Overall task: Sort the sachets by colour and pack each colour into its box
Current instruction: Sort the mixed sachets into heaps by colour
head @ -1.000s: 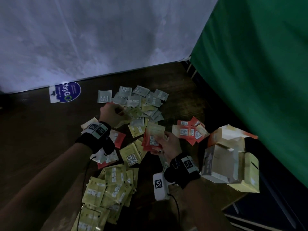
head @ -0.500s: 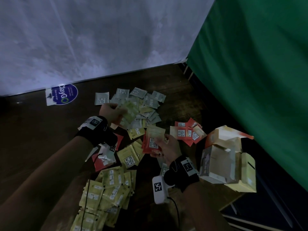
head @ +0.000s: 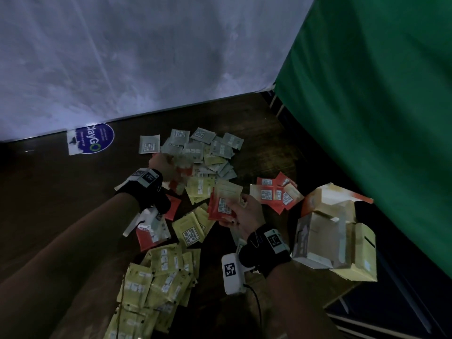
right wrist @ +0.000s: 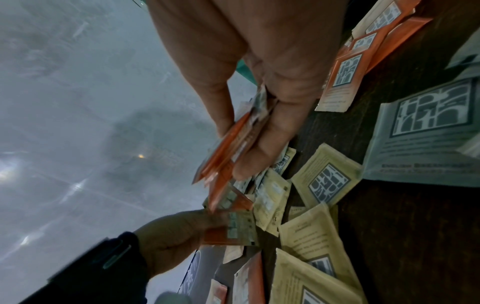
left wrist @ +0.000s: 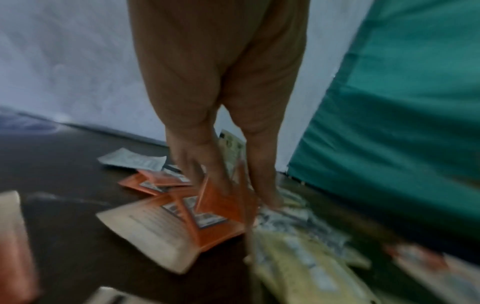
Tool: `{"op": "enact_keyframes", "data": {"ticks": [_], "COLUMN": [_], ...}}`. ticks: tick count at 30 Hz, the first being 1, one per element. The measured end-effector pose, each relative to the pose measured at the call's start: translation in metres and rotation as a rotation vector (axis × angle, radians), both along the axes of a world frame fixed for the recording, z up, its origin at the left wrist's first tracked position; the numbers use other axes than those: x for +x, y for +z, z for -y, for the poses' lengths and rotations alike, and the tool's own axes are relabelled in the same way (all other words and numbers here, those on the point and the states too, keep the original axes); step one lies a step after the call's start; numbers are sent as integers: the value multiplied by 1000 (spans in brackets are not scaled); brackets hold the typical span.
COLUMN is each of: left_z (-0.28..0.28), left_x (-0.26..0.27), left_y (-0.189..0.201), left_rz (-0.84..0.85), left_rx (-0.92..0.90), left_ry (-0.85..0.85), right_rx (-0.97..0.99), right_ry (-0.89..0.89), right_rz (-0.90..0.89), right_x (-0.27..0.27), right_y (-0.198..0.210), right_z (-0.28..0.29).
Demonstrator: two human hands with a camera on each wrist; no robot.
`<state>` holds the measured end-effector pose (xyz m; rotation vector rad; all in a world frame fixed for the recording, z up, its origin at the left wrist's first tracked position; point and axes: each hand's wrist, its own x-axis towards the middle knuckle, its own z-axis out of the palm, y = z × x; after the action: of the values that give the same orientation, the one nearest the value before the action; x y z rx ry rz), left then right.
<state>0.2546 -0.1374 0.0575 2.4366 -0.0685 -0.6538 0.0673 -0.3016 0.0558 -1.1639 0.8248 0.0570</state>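
My right hand [head: 232, 209] pinches a stack of orange sachets [head: 221, 206] above the middle of the table; thumb and fingers clamp that stack [right wrist: 228, 148] in the right wrist view. My left hand [head: 177, 167], blurred, hovers over the mixed heap and grips an orange sachet [right wrist: 217, 238] with a pale one against it. The orange sachet [left wrist: 221, 205] sits between its fingers in the left wrist view. Grey sachets [head: 208, 145] lie at the back, yellow sachets [head: 159, 277] near me, and more orange sachets [head: 274, 194] to the right. Open boxes [head: 318, 238] stand at the right edge.
A yellow box [head: 362, 253] and an orange-flapped box [head: 327, 199] crowd the table's right corner. A green curtain [head: 367, 118] hangs right behind them and a white sheet [head: 146, 57] closes the back. A blue round sticker [head: 95, 138] lies far left.
My left hand has lifted off the grey heap with a pale sachet and now also grips an orange one, still in motion. The right hand keeps its orange stack almost still.
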Motion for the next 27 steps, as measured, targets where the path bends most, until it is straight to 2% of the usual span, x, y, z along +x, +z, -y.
{"op": "enact_keyframes", "data": {"ticks": [2, 5, 10, 15, 18, 22, 24, 27], "left_z": [-1, -6, -15, -12, -10, -8, -7, -7], "left_x": [-7, -14, -10, -36, -57, -77, -90, -116], "left_y": [-6, -15, 4, 39, 52, 62, 64, 56], "left_rz": [56, 116, 191, 221, 108, -136, -235, -305], "left_rx": [115, 148, 110, -25, -180, -421, -484, -527], "left_ry": [-96, -116, -126, -296, -426, -316, -248, -287], "right_rx": [4, -2, -7, 56, 47, 172, 191, 165], "right_ry": [-11, -12, 15, 70, 107, 121, 168, 192], "right_rz": [0, -4, 11, 92, 140, 214, 211, 131], "right_x": [0, -1, -3, 3, 7, 1, -7, -21], "right_y": [1, 1, 0, 4, 9, 10, 8, 4], "right_z": [0, 0, 1, -7, -12, -13, -15, -21]}}
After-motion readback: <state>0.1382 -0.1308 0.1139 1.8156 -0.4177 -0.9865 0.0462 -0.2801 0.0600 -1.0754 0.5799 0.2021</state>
